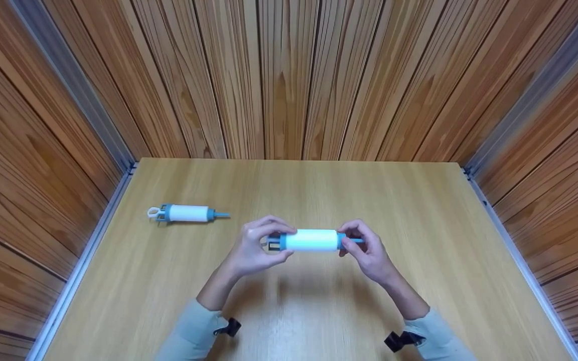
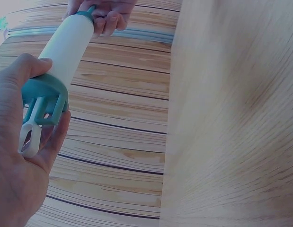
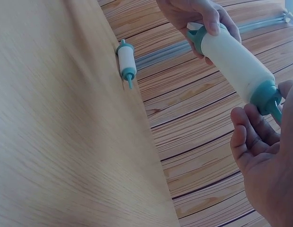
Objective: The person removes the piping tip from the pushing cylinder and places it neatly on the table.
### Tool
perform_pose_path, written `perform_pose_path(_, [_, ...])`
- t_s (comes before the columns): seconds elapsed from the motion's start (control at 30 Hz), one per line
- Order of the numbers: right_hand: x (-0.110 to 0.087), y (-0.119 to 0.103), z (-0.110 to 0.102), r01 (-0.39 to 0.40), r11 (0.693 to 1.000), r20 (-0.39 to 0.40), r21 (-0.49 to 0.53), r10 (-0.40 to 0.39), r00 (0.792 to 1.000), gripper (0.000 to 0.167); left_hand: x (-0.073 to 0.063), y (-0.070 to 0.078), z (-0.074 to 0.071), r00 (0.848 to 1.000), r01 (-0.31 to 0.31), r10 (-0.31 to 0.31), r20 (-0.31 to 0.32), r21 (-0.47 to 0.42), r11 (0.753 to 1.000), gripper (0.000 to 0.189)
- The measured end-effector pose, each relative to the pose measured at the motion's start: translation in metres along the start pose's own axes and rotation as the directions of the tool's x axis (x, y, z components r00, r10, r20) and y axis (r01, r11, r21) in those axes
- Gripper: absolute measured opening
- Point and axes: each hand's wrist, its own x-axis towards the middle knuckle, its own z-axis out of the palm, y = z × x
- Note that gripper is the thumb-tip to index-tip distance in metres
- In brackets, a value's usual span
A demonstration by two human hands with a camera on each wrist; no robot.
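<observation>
A white syringe [image 1: 312, 240] with teal end pieces is held level above the table between both hands. My left hand [image 1: 264, 244] grips its teal collar, with the thumb and fingers on opposite sides; a white loop handle [image 2: 31, 137] sticks out toward the palm in the left wrist view. At the other end, my right hand [image 1: 366, 249] pinches the teal nozzle cap [image 3: 265, 97], and the thin nozzle points in past the fingers. A second syringe [image 1: 188, 213] of the same kind lies on the table to the left, its nozzle facing right.
The wooden table [image 1: 394, 200] runs back to a plank wall [image 1: 289, 80]. Plank walls also stand at left and right, with metal rails [image 1: 88, 245] along the table's sides. Small black devices [image 1: 402, 341] are strapped at both sleeves.
</observation>
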Motion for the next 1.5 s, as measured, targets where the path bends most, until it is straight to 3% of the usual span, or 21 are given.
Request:
perform_pose_path(0.2, [-0.0009, -0.0008, 0.0, 0.025, 1.0, 0.022, 0.007, -0.025, 0.999, 0.024, 0.0, 0.0003, -0.001, 1.0, 0.0, 0.0, -0.005, 0.005, 1.0, 0.035])
perform_pose_path(0.53, [-0.0018, -0.0011, -0.0012, -0.005, 1.0, 0.045, 0.021, 0.004, 0.999, 0.03, -0.0015, -0.0004, -0.0008, 1.0, 0.01, -0.01, -0.005, 0.008, 1.0, 0.035])
perform_pose_path(0.93, [-0.0004, -0.0019, -0.0011, -0.008, 1.0, 0.034, -0.008, 0.009, 0.999, 0.016, 0.0, 0.0009, -0.0018, 1.0, 0.004, -0.004, 0.005, 0.028, 1.0, 0.035])
perform_pose_path(1.27, [-0.0002, -0.0024, -0.0013, 0.032, 0.999, 0.035, 0.012, -0.033, 0.999, 0.025, 0.0012, 0.0009, -0.0013, 0.999, -0.028, 0.028, -0.018, 0.024, 0.999, 0.035])
perform_pose_path(1.5, [-0.0013, -0.0016, -0.0006, 0.017, 0.999, 0.031, 0.035, -0.018, 0.999, 0.028, 0.0001, 0.0, -0.0004, 1.0, -0.004, 0.004, -0.01, 0.022, 1.0, 0.035])
